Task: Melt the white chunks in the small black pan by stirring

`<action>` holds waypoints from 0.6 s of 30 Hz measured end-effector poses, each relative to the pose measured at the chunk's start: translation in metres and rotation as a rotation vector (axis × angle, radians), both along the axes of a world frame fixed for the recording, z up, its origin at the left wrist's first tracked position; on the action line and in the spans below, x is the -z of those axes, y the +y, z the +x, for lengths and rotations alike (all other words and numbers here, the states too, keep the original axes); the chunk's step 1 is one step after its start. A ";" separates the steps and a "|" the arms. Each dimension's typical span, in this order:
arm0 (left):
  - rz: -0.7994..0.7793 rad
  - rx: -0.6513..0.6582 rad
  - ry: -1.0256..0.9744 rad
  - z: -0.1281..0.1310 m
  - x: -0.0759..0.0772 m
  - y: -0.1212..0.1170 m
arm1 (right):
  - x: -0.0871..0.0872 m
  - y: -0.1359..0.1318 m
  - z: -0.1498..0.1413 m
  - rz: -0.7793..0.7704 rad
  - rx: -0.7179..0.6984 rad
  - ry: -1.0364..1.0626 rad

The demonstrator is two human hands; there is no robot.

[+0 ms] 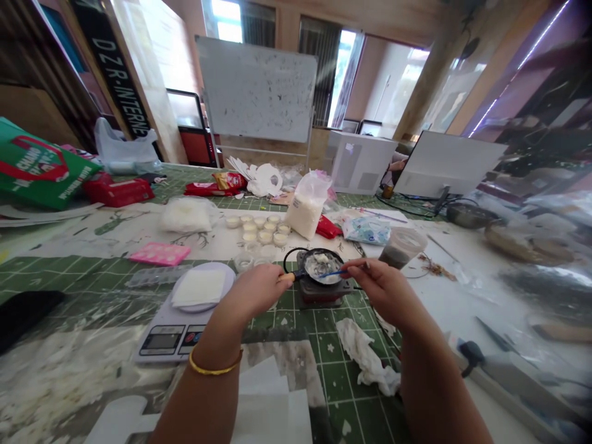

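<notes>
My left hand [253, 291] is closed round the wooden handle of a small black pan [322, 266] that sits on a little burner [320, 291]. White wax-like flakes lie in the pan. My right hand [380, 285] pinches a thin blue stick [333, 273] whose tip reaches into the pan. A gold bangle circles my left wrist.
A digital scale [178, 324] with a white sheet on its plate stands left of the burner. Several small filled cups [259, 228], a bag of white granules [307, 205], a lidded tub [403, 246] and a crumpled tissue [365, 356] lie around. Monitors stand at the back right.
</notes>
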State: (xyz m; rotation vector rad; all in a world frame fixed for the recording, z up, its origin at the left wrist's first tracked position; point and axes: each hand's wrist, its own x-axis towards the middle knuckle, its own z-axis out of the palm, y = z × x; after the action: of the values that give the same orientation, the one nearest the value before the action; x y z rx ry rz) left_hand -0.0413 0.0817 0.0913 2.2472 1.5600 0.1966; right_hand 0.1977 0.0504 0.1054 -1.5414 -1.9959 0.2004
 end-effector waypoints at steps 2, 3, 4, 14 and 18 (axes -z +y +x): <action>0.005 0.000 -0.005 0.000 0.000 0.000 | 0.001 0.002 0.000 0.022 0.033 -0.006; 0.005 0.003 -0.009 0.000 0.000 0.000 | 0.002 0.003 0.001 0.022 0.056 -0.013; 0.005 0.003 -0.011 0.000 0.000 0.000 | 0.003 0.004 0.002 0.015 0.067 -0.013; 0.006 0.011 0.002 0.000 -0.002 -0.001 | 0.007 0.009 0.005 0.047 0.112 0.058; 0.012 0.016 0.006 -0.001 -0.001 0.000 | 0.008 0.010 0.002 0.046 0.130 0.036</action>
State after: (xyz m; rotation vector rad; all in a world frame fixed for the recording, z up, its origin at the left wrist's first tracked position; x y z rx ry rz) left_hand -0.0427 0.0818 0.0923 2.2708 1.5477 0.1952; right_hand 0.2000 0.0600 0.0975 -1.6205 -1.8530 0.1280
